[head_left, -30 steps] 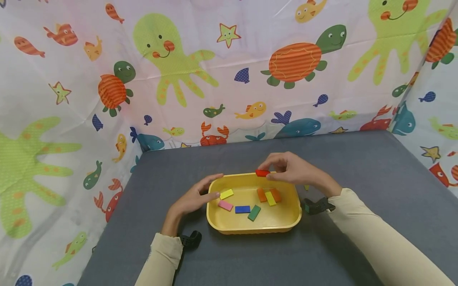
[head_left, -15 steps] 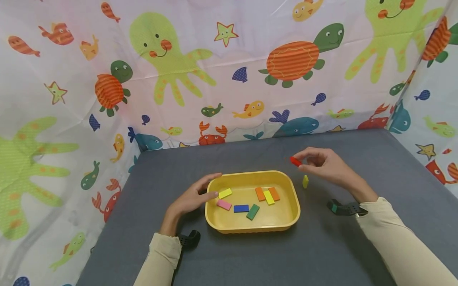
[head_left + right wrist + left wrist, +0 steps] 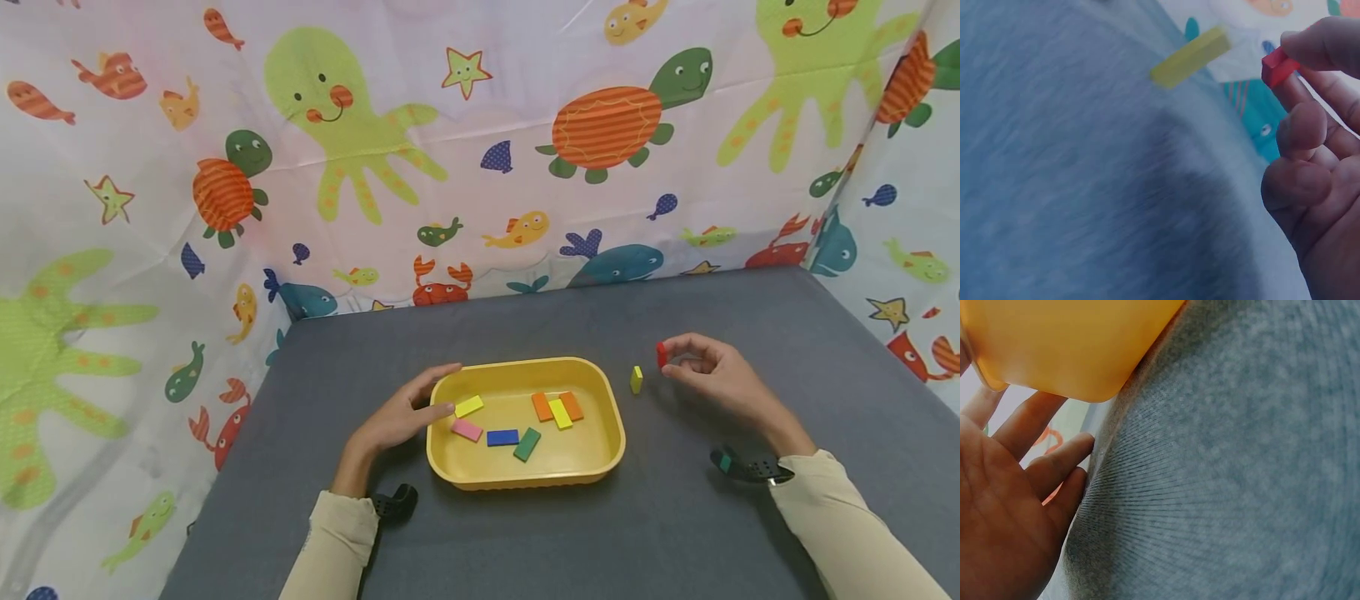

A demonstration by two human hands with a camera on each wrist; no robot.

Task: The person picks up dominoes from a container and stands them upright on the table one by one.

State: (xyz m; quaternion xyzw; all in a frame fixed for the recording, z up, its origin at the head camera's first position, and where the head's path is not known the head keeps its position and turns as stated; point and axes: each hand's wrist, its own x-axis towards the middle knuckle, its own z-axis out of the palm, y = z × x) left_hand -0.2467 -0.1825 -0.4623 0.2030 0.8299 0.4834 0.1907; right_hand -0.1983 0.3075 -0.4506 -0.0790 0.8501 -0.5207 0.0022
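My right hand (image 3: pixel 716 377) pinches a small red block (image 3: pixel 662 355) upright between thumb and fingertips, just above or at the table; contact is unclear. The block's end (image 3: pixel 1277 67) shows in the right wrist view. To its left a yellow block (image 3: pixel 637 380) stands on end by itself. My left hand (image 3: pixel 401 412) holds the left side of a yellow plastic tub (image 3: pixel 525 481), thumb over the rim and the other fingers along the outside wall. Its palm and spread fingers appear in the left wrist view, beside the tub's wall (image 3: pixel 1072 350).
Inside the tub lie several flat blocks, among them a pink block (image 3: pixel 467 430), a blue block (image 3: pixel 502 437), a green block (image 3: pixel 527 444) and an orange block (image 3: pixel 542 407). A grey cloth (image 3: pixel 570 542) covers the table. Sea-animal curtains (image 3: pixel 420 100) hang behind and at both sides.
My right hand has carried the red block from over the tub's back rim to the right, past the standing yellow block, and turned it upright. My left hand stays at the tub.
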